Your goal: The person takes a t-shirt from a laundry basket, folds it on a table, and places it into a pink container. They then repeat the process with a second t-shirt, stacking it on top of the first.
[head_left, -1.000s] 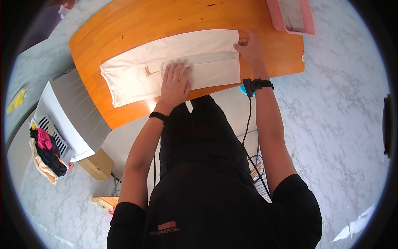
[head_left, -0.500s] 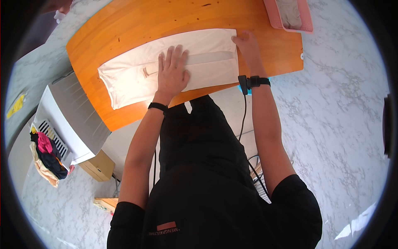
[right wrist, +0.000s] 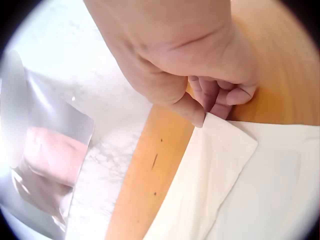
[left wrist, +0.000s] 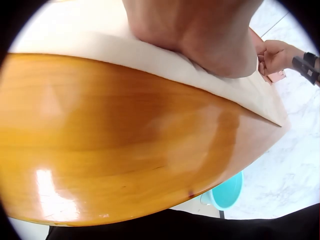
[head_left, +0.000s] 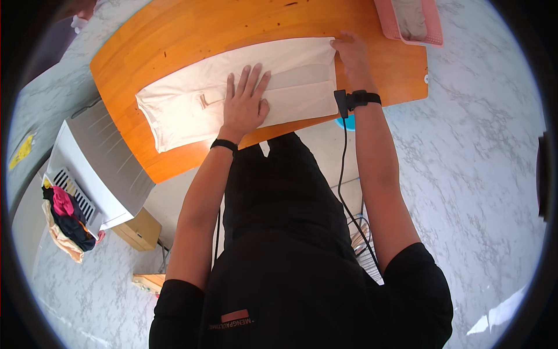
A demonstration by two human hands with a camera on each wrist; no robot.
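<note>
A cream cloth (head_left: 302, 81), folded into a long flat strip, lies along the near part of the orange wooden table (head_left: 203, 38). A small brown mark (head_left: 203, 101) shows on its left half. My left hand (head_left: 244, 107) rests flat on the middle of the cloth with its fingers spread. At the cloth's far right corner, my right hand (head_left: 353, 55) pinches the edge. In the right wrist view the thumb (right wrist: 192, 111) lies over that corner and the other fingers are curled below, partly behind the fabric. A folded-over flap (right wrist: 220, 142) runs from the pinched corner.
A pink basket (head_left: 434, 26) with greyish cloth in it stands beyond the table's far right corner. Below the near edge is a turquoise bucket (left wrist: 230, 192). A white cabinet (head_left: 87, 174) is at the left, with a rack of clothes (head_left: 64, 218) beside it.
My left hand has slid away from me over the cloth, its fingers spreading wider. My right hand has moved up the right edge to the far corner. The cloth stays almost in place.
</note>
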